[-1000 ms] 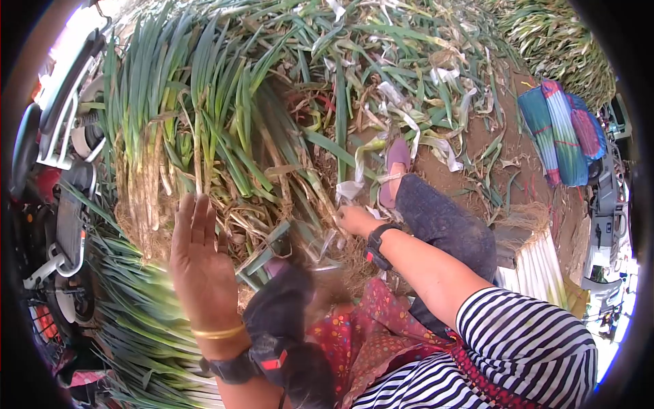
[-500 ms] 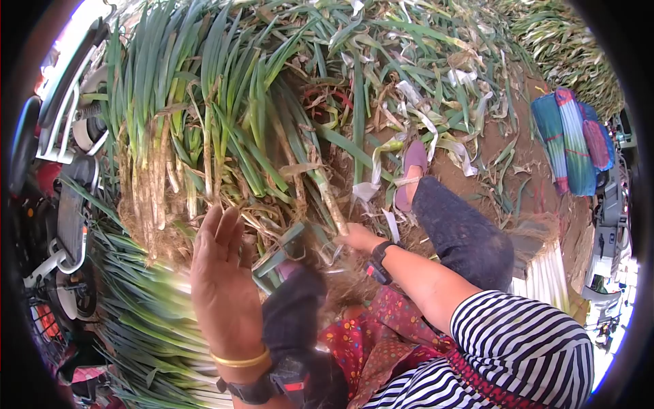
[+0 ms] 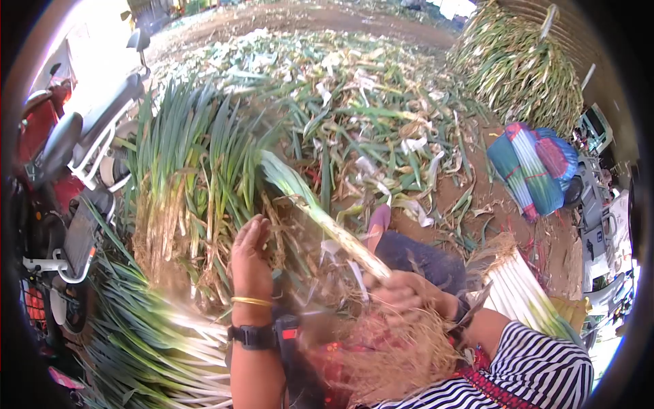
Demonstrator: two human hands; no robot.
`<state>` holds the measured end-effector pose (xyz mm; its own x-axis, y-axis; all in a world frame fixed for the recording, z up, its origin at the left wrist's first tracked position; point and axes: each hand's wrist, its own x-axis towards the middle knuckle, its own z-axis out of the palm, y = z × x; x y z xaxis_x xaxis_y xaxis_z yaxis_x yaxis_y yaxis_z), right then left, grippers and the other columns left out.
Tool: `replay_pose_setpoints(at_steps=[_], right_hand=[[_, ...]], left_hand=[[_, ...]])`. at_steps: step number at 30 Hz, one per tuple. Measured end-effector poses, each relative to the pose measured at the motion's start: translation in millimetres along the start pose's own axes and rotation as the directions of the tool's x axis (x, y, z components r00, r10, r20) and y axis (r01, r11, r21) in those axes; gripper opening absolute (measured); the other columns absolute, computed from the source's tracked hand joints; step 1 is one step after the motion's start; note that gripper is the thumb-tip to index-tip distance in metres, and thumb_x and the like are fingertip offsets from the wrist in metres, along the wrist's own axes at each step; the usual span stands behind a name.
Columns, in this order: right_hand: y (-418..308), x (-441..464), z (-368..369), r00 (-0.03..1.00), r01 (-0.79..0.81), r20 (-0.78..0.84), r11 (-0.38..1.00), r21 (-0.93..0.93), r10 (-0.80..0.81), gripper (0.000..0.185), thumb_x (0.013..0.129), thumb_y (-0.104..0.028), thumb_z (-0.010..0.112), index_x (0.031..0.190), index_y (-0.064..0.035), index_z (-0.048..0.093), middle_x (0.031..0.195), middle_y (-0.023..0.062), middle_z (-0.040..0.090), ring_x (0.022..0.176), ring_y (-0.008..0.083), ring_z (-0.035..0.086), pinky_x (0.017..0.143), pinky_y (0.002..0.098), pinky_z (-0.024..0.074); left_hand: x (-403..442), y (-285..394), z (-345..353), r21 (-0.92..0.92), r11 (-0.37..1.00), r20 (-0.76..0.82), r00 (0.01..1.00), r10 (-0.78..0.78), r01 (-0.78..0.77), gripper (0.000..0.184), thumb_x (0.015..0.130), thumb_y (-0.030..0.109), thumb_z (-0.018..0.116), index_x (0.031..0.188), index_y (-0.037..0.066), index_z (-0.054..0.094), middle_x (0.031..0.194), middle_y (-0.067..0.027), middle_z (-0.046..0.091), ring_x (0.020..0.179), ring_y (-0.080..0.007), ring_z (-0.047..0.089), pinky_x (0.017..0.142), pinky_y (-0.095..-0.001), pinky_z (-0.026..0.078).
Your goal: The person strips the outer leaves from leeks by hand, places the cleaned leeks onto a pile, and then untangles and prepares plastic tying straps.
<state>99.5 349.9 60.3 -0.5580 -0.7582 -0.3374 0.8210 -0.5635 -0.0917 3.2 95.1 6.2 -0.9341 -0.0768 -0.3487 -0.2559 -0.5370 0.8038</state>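
Note:
My right hand (image 3: 409, 294) is closed around the lower stalk of a long green onion (image 3: 327, 221). The onion slants up and left, its leafy top near the standing bunch. Brown stringy roots (image 3: 409, 347) spread below that hand, over my lap. My left hand (image 3: 252, 262) is raised in front of the unpeeled green onions (image 3: 163, 204), palm side partly showing, fingers together and mostly extended. I see nothing in it. Beneath and left of it lie cleaned green onions (image 3: 170, 341) with white stalks, piled in a row.
Discarded leaves (image 3: 381, 116) cover the ground ahead. White-stalked onions (image 3: 521, 279) lie at the right, with a blue and red bundle (image 3: 535, 170) beyond them. A scooter (image 3: 88, 163) stands at the left. A tall heap of leaves (image 3: 521, 61) rises at the back right.
My right hand has drawn the green onion out and closer to my body, its roots now over my lap. My view has tilted upward. The left hand appears slightly further right.

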Motion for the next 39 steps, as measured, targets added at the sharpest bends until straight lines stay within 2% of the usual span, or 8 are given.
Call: replay_pose_setpoints(at_steps=[12, 13, 16, 17, 23, 27, 36, 39], right_hand=[[42, -98, -5, 0.992, -0.118, -0.049, 0.745, -0.657, 0.114, 0.026, 0.088, -0.012, 0.051, 0.109, -0.0037, 0.040, 0.055, -0.0011, 0.039, 0.044, 0.0075, 0.039, 0.044, 0.0233, 0.0340], [32, -90, -20, 0.979, -0.153, -0.032, 0.629, -0.762, 0.200, 0.037, 0.088, -0.022, 0.053, 0.115, -0.0019, 0.038, 0.065, 0.0063, 0.050, 0.055, 0.0168, 0.051, 0.052, 0.0304, 0.0408], [15, -67, -26, 0.984, -0.094, -0.024, -0.398, -0.913, -0.178, 0.057, 0.086, -0.037, 0.055, 0.123, -0.0002, 0.035, 0.089, 0.0179, 0.058, 0.079, 0.0295, 0.059, 0.069, 0.0374, 0.0456], [13, -51, -37, 0.948, -0.123, 0.022, -0.430, -0.894, -0.317, 0.073, 0.081, -0.049, 0.056, 0.129, 0.0003, 0.031, 0.109, 0.0255, 0.054, 0.098, 0.0363, 0.055, 0.085, 0.0386, 0.0420], [-8, 36, 29, 0.816, -0.079, 0.035, -0.171, -0.982, -0.577, 0.061, 0.085, -0.049, 0.050, 0.129, -0.0093, 0.038, 0.103, 0.0182, 0.059, 0.093, 0.0316, 0.058, 0.082, 0.0374, 0.0431], [8, 76, 19, 0.631, 0.268, 0.393, -0.288, -0.919, -0.669, 0.040, 0.092, -0.038, 0.043, 0.117, -0.0082, 0.051, 0.098, 0.0186, 0.060, 0.084, 0.0309, 0.059, 0.074, 0.0353, 0.0444], [-7, 108, -6, 0.733, 0.119, 0.291, -0.305, -0.945, -0.615, 0.032, 0.092, -0.031, 0.048, 0.109, -0.0054, 0.057, 0.085, 0.0116, 0.065, 0.068, 0.0177, 0.056, 0.063, 0.0309, 0.0446], [-11, 110, -2, 0.605, 0.378, 0.013, 0.272, -0.885, -0.796, 0.033, 0.091, -0.032, 0.050, 0.101, -0.0011, 0.058, 0.076, 0.0063, 0.063, 0.061, 0.0124, 0.051, 0.058, 0.0284, 0.0419]], left_hand=[[-15, -19, 71, -0.266, 0.931, 0.432, 0.894, -0.116, 0.249, 0.053, 0.093, 0.045, 0.037, 0.124, 0.003, 0.043, 0.114, -0.0103, 0.056, 0.098, -0.0233, 0.054, 0.083, -0.0307, 0.043], [-23, -8, 80, -0.321, 0.909, 0.456, 0.884, -0.099, 0.267, 0.055, 0.093, 0.047, 0.035, 0.125, 0.003, 0.042, 0.112, -0.0109, 0.057, 0.097, -0.0236, 0.054, 0.084, -0.0305, 0.042], [-21, -2, 61, -0.240, 0.940, 0.531, 0.843, -0.082, 0.242, 0.053, 0.093, 0.042, 0.041, 0.126, 0.001, 0.041, 0.111, -0.0133, 0.058, 0.094, -0.0237, 0.056, 0.083, -0.0287, 0.043], [-25, -6, 63, -0.222, 0.963, 0.499, 0.867, -0.024, 0.154, 0.047, 0.090, 0.035, 0.046, 0.123, 0.002, 0.042, 0.107, -0.0122, 0.058, 0.091, -0.0234, 0.057, 0.081, -0.0306, 0.045], [-29, -24, 66, -0.148, 0.988, 0.247, 0.969, 0.003, 0.034, 0.032, 0.084, 0.016, 0.059, 0.112, 0.006, 0.048, 0.095, -0.0068, 0.057, 0.082, -0.0213, 0.057, 0.073, -0.0363, 0.048], [-45, -2, 74, -0.187, 0.970, 0.145, 0.972, 0.186, -0.158, 0.034, 0.082, 0.017, 0.062, 0.111, 0.006, 0.049, 0.092, -0.0050, 0.056, 0.081, -0.0199, 0.057, 0.068, -0.0338, 0.049], [-28, -5, 50, -0.223, 0.960, -0.004, 0.985, 0.170, -0.166, 0.027, 0.077, 0.016, 0.064, 0.099, 0.004, 0.053, 0.082, -0.0050, 0.054, 0.069, -0.0190, 0.055, 0.063, -0.0329, 0.049], [-24, -4, 41, -0.227, 0.943, 0.017, 0.967, 0.254, -0.243, 0.025, 0.077, 0.017, 0.065, 0.095, 0.005, 0.053, 0.078, -0.0037, 0.054, 0.068, -0.0180, 0.055, 0.064, -0.0316, 0.048]])
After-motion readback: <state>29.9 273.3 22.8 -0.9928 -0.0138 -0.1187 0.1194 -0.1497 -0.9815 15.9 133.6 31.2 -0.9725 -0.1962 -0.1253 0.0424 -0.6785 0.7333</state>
